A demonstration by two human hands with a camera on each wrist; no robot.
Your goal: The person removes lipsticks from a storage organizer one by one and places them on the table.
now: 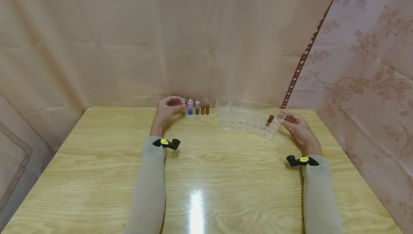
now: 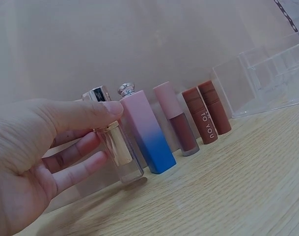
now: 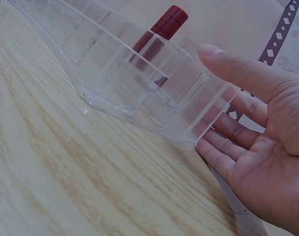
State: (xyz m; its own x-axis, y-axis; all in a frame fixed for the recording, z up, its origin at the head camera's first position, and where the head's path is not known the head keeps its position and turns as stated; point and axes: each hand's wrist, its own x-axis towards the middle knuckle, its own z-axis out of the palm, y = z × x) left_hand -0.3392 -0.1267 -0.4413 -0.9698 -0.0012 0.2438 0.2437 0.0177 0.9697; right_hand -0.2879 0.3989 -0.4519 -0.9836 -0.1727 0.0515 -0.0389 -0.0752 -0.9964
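At the left end of a row of lip products, my left hand pinches a lip gloss tube with a clear body and gold inner part between thumb and fingers. Its base is at or just above the tabletop; I cannot tell which. Close beside it stands a pink-to-blue lipstick. My right hand holds the right end of a clear acrylic organizer, thumb on the near side and fingers along the outer wall. A dark red lip tube leans in a compartment near that end.
Right of the blue lipstick stand a pink-capped lip gloss and two brown lip tubes, one lettered "TO YOU". They share the wooden table with the organizer, near its back edge. A beige curtain hangs behind.
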